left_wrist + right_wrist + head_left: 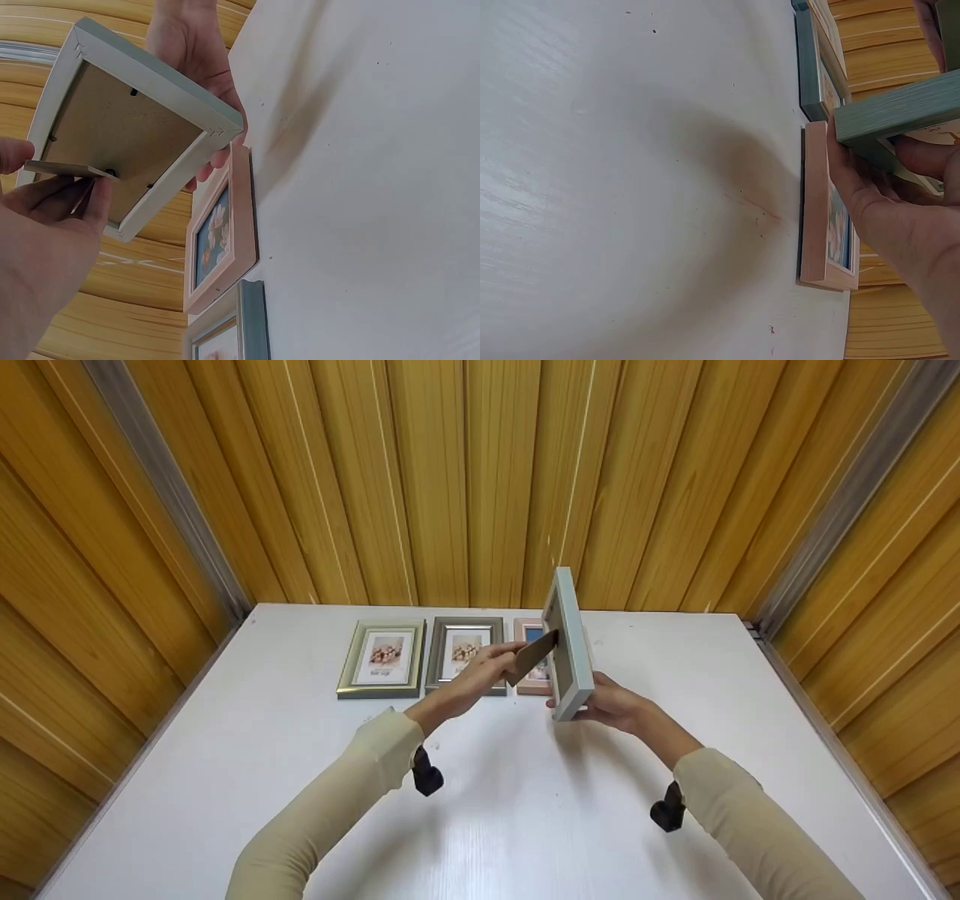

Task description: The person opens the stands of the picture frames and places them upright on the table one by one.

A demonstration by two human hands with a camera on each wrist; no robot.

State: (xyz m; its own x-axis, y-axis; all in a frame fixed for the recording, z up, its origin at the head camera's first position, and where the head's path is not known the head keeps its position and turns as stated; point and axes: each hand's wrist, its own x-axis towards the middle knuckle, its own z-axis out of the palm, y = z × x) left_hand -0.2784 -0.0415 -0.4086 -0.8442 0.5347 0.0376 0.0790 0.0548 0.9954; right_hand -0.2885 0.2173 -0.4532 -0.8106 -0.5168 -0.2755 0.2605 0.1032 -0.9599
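Note:
My right hand (613, 703) grips the lower end of a pale grey-green picture frame (574, 637), raised on edge above the white table. In the left wrist view its brown backing board (127, 124) faces the camera, with small dark tabs along the inner edges. Between thumb and fingers, my left hand (480, 671) pinches the flat brown stand flap (532, 656), which sticks out from that back. The right wrist view shows the right hand (907, 217) with its thumb on the front side of the picture frame (900, 109). The frame's picture is mostly hidden.
Along the table's (480, 825) far edge lie a gold-green picture frame (381, 658), a grey-brown picture frame (439, 660) and a pink picture frame (534, 688), the last partly covered by the raised one. Wood-look panels (495, 480) stand behind the table.

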